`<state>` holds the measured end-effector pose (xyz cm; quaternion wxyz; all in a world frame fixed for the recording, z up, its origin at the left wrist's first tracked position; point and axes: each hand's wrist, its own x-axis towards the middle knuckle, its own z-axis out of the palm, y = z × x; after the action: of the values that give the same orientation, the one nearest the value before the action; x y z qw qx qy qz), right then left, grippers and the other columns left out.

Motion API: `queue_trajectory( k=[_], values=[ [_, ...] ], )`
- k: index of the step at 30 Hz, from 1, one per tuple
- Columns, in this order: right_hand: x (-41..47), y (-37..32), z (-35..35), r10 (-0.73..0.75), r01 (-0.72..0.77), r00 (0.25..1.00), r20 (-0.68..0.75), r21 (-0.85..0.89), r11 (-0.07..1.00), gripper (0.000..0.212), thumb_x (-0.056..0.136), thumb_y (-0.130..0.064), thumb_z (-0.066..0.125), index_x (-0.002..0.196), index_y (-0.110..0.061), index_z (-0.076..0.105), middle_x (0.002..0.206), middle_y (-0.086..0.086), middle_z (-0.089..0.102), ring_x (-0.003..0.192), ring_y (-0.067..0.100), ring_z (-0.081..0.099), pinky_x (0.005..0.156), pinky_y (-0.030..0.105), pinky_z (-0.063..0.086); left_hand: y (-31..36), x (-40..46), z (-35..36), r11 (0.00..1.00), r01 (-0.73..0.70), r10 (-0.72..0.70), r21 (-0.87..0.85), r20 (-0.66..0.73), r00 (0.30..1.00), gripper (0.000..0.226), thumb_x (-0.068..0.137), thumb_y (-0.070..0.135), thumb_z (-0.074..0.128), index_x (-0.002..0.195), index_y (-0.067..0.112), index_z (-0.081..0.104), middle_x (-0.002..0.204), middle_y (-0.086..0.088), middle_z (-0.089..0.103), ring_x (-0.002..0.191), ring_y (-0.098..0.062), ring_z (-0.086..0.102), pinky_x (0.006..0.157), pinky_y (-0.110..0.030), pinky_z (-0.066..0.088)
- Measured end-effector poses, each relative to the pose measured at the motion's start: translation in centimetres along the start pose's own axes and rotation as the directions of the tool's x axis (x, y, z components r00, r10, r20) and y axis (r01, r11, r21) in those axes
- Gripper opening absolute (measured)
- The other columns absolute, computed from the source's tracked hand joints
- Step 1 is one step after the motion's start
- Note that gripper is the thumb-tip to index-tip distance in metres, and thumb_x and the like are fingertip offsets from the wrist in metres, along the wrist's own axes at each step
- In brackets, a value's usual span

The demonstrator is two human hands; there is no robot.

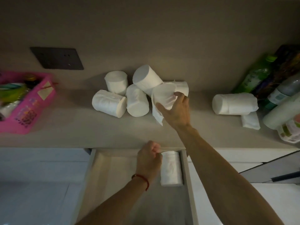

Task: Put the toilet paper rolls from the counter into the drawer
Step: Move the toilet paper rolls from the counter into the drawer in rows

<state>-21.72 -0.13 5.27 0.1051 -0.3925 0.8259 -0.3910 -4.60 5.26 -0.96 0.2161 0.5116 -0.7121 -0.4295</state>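
Observation:
Several white toilet paper rolls lie clustered on the beige counter (pixel 73 127). My right hand (pixel 177 111) grips one roll (pixel 164 96) at the cluster's right, a loose sheet trailing below it. Others lie beside it: one on its side (pixel 108 103), one upright-tilted (pixel 137 101), one stacked on top (pixel 146 79). A separate roll (pixel 234 103) lies further right. The drawer (pixel 100 176) below is open, with one roll (pixel 171 168) lying at its right side. My left hand (pixel 148 158) hovers inside the drawer next to that roll, fingers curled, holding nothing.
A pink basket (pixel 32 104) with bottles sits at the counter's left. Green and clear bottles (pixel 258 75) and packets crowd the right end. A dark wall socket plate (pixel 56 58) is on the back wall. White cabinet fronts flank the drawer.

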Motion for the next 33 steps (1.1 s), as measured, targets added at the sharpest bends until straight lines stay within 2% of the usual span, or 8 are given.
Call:
queue_trajectory(
  k=[4,10,14,16,19,25,30,33],
  values=[
    [3.2,-0.4,0.6,0.017,-0.012,0.998,-0.054,0.1,0.995,0.095,0.071,-0.047,0.083,0.144,-0.018,0.029,0.142,0.013,0.041,0.127,0.038,0.049,0.098,0.048,0.051,4.0,4.2,-3.5,0.975,-0.148,0.121,-0.164,-0.165,0.979,0.034,0.081,0.017,0.071,0.112,0.013,0.058,0.105,-0.005,0.063,0.095,-0.023,0.062,0.079,-0.034,0.056],
    [4.4,1.1,0.7,0.022,-0.026,0.998,0.064,0.051,0.998,0.099,0.071,-0.039,0.085,0.151,-0.017,0.032,0.143,0.012,0.047,0.128,0.036,0.05,0.099,0.045,0.051,7.4,10.7,-2.3,0.975,-0.188,0.198,0.118,-0.077,0.977,0.079,0.078,0.018,0.081,0.144,0.007,0.038,0.137,-0.013,0.051,0.126,-0.03,0.05,0.106,-0.044,0.049],
    [3.2,1.6,-0.5,0.003,-0.017,0.995,0.103,0.136,0.991,0.099,0.066,-0.037,0.087,0.149,-0.026,0.036,0.136,0.003,0.053,0.115,0.024,0.056,0.083,0.03,0.05,8.0,11.2,-2.8,0.988,-0.126,0.137,0.091,-0.134,0.981,0.039,0.087,0.01,0.071,0.124,0.005,0.059,0.116,-0.014,0.069,0.111,-0.031,0.064,0.098,-0.046,0.055],
    [2.1,2.1,-1.7,-0.007,-0.033,0.984,0.176,0.224,0.974,0.099,0.068,-0.035,0.089,0.149,-0.029,0.032,0.127,-0.004,0.052,0.108,0.019,0.055,0.074,0.019,0.047,8.0,10.3,-4.0,0.992,-0.122,0.122,0.011,-0.169,0.978,0.011,0.091,0.012,0.064,0.097,0.003,0.068,0.09,-0.011,0.071,0.087,-0.028,0.066,0.076,-0.035,0.059],
    [-0.5,3.2,-3.3,-0.04,-0.07,0.959,0.28,0.371,0.926,0.09,0.077,-0.028,0.089,0.147,-0.032,0.032,0.125,-0.007,0.05,0.109,0.015,0.058,0.08,0.018,0.05,7.3,8.1,-7.0,0.992,-0.11,0.095,-0.067,-0.19,0.977,0.018,0.088,0.017,0.064,0.077,0.002,0.061,0.068,-0.01,0.059,0.063,-0.016,0.053,0.051,-0.015,0.042],
    [-5.8,3.4,-3.5,-0.018,-0.173,0.859,0.512,0.323,0.93,0.087,0.07,-0.052,0.082,0.144,-0.041,0.036,0.119,-0.005,0.06,0.094,0.008,0.068,0.068,0.015,0.057,5.3,4.2,-15.4,0.988,0.029,-0.019,-0.151,0.065,0.998,0.008,0.083,0.014,0.07,0.081,0.016,0.078,0.075,-0.002,0.076,0.07,-0.012,0.067,0.064,-0.026,0.052],
    [-8.5,2.1,-1.9,0.055,-0.155,0.829,0.556,0.135,0.979,0.092,0.063,-0.074,0.073,0.141,-0.044,0.035,0.128,-0.011,0.055,0.105,0.009,0.062,0.085,0.029,0.052,3.3,2.5,-19.3,0.966,0.175,-0.117,-0.19,0.285,0.951,0.016,0.088,0.001,0.067,0.081,0.009,0.078,0.068,-0.005,0.076,0.06,-0.016,0.07,0.045,-0.022,0.051],
    [-9.9,1.2,-0.5,0.129,-0.172,0.828,0.545,0.029,0.985,0.097,0.056,-0.081,0.072,0.136,-0.041,0.034,0.122,-0.009,0.055,0.103,0.011,0.058,0.081,0.029,0.046,2.1,1.5,-18.7,0.949,0.237,-0.152,-0.208,0.357,0.922,0.013,0.088,-0.003,0.068,0.098,-0.002,0.077,0.101,-0.026,0.077,0.082,-0.028,0.071,0.068,-0.029,0.058]
  ],
)
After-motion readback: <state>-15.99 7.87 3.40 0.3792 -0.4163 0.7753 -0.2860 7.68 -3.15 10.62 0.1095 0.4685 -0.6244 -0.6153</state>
